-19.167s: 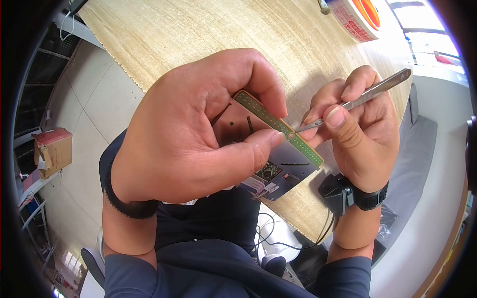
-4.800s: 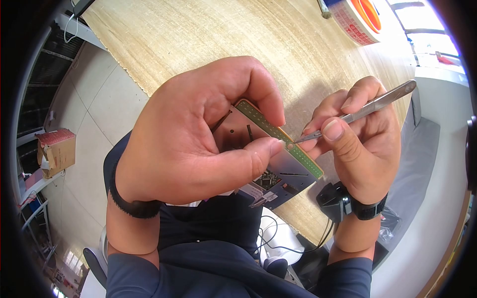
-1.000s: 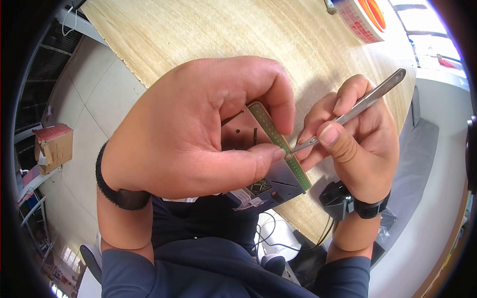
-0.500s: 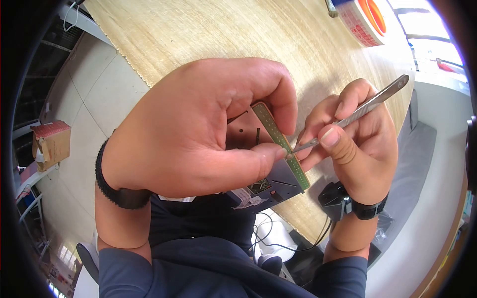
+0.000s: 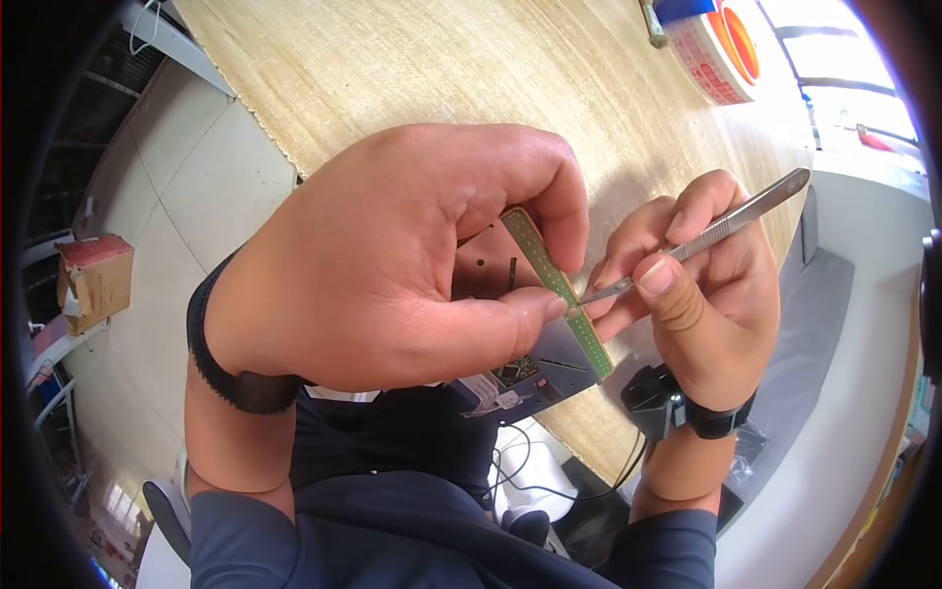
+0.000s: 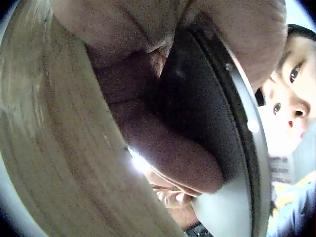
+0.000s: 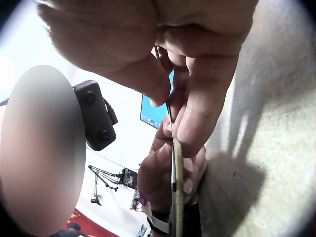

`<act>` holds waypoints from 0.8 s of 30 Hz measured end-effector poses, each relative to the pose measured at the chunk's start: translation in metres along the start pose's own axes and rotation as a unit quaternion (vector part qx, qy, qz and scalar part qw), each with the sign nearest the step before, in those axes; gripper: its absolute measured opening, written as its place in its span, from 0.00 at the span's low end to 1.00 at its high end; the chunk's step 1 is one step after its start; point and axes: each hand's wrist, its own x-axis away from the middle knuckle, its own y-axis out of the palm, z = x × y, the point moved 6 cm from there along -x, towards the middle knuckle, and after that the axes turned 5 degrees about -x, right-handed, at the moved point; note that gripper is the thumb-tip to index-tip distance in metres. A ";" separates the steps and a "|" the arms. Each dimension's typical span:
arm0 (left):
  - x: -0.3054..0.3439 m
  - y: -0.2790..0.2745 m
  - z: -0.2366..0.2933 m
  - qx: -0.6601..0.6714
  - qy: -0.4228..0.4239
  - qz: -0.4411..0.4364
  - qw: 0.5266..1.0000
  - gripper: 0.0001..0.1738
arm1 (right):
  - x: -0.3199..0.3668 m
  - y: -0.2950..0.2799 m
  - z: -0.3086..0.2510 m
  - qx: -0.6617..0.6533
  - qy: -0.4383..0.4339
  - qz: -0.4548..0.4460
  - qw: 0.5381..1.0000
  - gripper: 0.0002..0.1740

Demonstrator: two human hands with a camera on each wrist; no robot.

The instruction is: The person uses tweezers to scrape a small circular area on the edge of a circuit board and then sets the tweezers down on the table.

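A flat panel (image 5: pixel 557 353) is held up between the 2 hands, above the near part of the desk (image 5: pixel 324 79) and clear of its top; its visible face is smooth and grey, pinkish under the left fingers, with small holes, dark slots and a cut-out showing circuitry; a green strip (image 5: pixel 592 342) with rows of pale dots runs along its right edge, with 1 small round spot midway; the left wrist view shows the other face dark and glossy.

The left grip (image 5: pixel 392 265) is clenched on the panel, thumb on the grey face and fingers curled past the strip's far side, probably to steady that edge and leave the round spot exposed; the right grip (image 5: pixel 702 285) pinches a slim metal tool (image 5: pixel 731 221) like a pen, likely for fine control; its pointed tip meets the strip just beside the round spot, though whether it touches I cannot tell; the right fingertips sit close by the panel's edge, perhaps as a brace.

Farther out, a printed red-and-white round container (image 5: pixel 702 64) with orange inside stands on the desk near a brush (image 5: pixel 654 25); a cardboard box (image 5: pixel 96 280) sits off to the left.
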 end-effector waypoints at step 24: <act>0.001 -0.002 0.000 -0.017 0.000 0.003 1.000 0.13 | -0.001 0.001 0.000 -0.009 -0.001 0.002 1.000 0.18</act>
